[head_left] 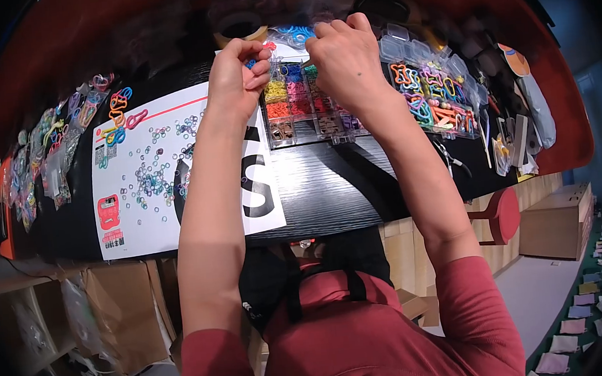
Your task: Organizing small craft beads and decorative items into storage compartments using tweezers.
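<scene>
My left hand (244, 75) is raised over the right edge of a white printed paper sheet (139, 238), fingers curled, with a small blue piece at the fingertips. My right hand (347, 57) hangs knuckles up over a compartment box, partly hiding it; a thin pointed tip shows beside its fingers. This clear plastic compartment box (301, 125) holds small yellow, orange, red, pink, blue and brown pieces. Many small translucent rings (153, 182) are scattered on the sheet. What either hand grips is too small to make out.
A second compartment box (449, 131) with colourful shaped bands stands at the right, near pliers (454, 158). Linked coloured bands (118, 115) lie on the sheet's upper left corner. Bagged beads and bands (55, 174) fill the left side. A tape roll (240, 32) is behind my left hand.
</scene>
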Motion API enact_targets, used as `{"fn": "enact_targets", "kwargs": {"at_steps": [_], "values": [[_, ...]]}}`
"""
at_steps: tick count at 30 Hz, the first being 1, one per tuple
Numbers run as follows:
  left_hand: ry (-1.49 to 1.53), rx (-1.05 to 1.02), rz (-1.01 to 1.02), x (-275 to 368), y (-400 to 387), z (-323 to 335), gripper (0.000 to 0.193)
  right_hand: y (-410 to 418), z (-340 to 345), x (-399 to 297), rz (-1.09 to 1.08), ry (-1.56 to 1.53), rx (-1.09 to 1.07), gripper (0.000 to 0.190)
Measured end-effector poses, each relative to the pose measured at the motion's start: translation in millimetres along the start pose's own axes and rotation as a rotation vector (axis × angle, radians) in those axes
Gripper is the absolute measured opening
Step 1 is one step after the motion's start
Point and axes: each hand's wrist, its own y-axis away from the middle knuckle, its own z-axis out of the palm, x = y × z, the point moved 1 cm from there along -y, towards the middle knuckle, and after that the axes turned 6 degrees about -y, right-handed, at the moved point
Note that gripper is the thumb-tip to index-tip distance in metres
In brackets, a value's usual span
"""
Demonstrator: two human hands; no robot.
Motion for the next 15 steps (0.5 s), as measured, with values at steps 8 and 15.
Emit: {"fn": "enact_targets", "kwargs": {"at_steps": [8,15], "values": [[-0.077,0.067,0.012,-5.5,-3.5,-1.7,0.011,19.9,11.3,9.7,0.218,-0.192,0.029,0.007],[-0.082,0.067,0.010,-5.7,-3.2,-2.0,0.011,31.1,10.9,10.4,0.329,-0.379,0.093,0.007]]}}
